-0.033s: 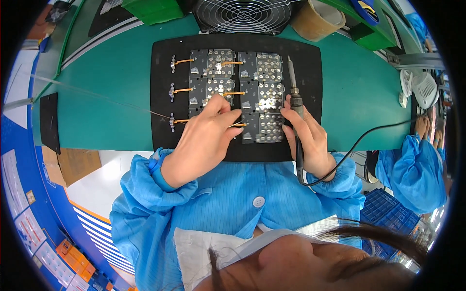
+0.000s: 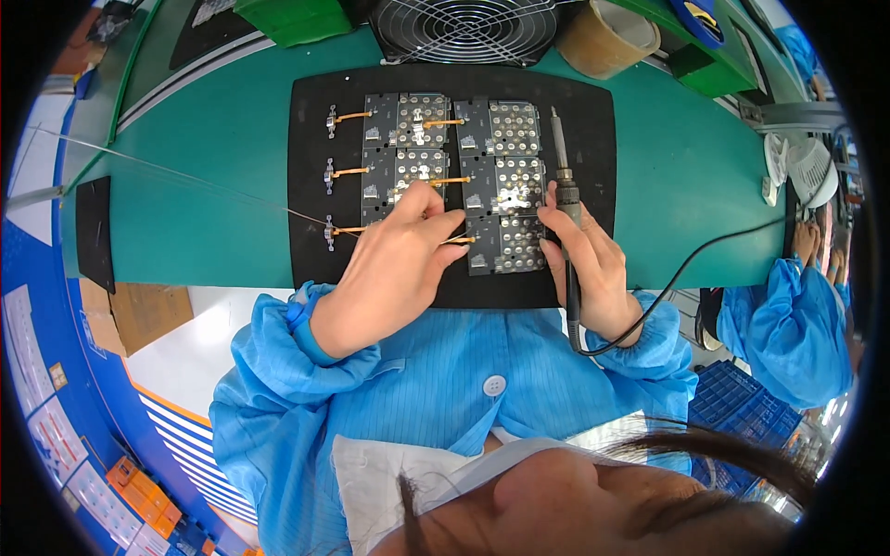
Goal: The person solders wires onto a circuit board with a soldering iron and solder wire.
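Observation:
My left hand (image 2: pixel 385 250) is closed in a pinch on a thin wire, likely solder (image 2: pixel 232 193), which trails off to the upper left. Its short end shows at the fingertips, close to an orange ribbon cable (image 2: pixel 464 240) at the left edge of the lowest right-hand circuit board (image 2: pixel 521 246). My right hand (image 2: pixel 601 264) is wrapped round a soldering iron (image 2: pixel 566 195) whose tip points away from me, off the boards. Fingertips of that hand meet the right edges of the boards. Two columns of dark boards with round silver pads lie on a black mat (image 2: pixel 579 120); my left hand covers part of the lower left one.
A fan with a wire guard (image 2: pixel 464 32) stands at the back, beside a tan roll (image 2: pixel 607 39) and green bins (image 2: pixel 292 18). The iron's black cord (image 2: pixel 705 248) curves off to the right. Another person's blue sleeve (image 2: pixel 788 315) is at far right.
The right-hand column of boards has shifted slightly to the right. My left hand has moved a little right with the wire. The iron has barely moved.

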The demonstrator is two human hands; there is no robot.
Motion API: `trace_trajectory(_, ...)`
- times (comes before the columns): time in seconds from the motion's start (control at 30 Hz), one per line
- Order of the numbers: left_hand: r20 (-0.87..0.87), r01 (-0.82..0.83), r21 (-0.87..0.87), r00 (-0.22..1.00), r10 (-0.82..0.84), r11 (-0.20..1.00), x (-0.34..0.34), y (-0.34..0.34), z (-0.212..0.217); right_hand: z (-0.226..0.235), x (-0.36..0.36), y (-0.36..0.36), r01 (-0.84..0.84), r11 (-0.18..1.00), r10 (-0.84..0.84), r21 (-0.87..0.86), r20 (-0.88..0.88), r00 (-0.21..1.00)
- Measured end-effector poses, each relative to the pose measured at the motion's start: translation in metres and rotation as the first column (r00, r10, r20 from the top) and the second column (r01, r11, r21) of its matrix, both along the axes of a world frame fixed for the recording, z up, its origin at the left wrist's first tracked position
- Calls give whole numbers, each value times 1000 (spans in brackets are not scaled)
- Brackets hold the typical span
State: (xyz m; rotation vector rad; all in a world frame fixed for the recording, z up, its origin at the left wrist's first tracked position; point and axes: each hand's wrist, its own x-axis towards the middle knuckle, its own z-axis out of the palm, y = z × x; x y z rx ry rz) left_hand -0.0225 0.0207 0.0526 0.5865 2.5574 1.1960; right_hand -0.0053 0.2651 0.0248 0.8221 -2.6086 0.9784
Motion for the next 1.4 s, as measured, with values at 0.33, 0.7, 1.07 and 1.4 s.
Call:
trace_trajectory(0.33,3,40,15,999,-40,999,-8,8,-4,2,11,4,55,998,-55,-2,8,998)
trace_trajectory(0.7,52,-132,338,991,121,932,-30,-16,2,4,3,17,78,997,-79,-11,-114,990)
trace_trajectory(1.07,-497,-133,100,852,165,986,-72,-7,-4,45,-45,23,36,984,-17,-173,112,994)
trace_trajectory(1.4,-652,-204,64,732,196,977,-77,5,-15,34,-68,11,47,985,-30,-165,102,994)
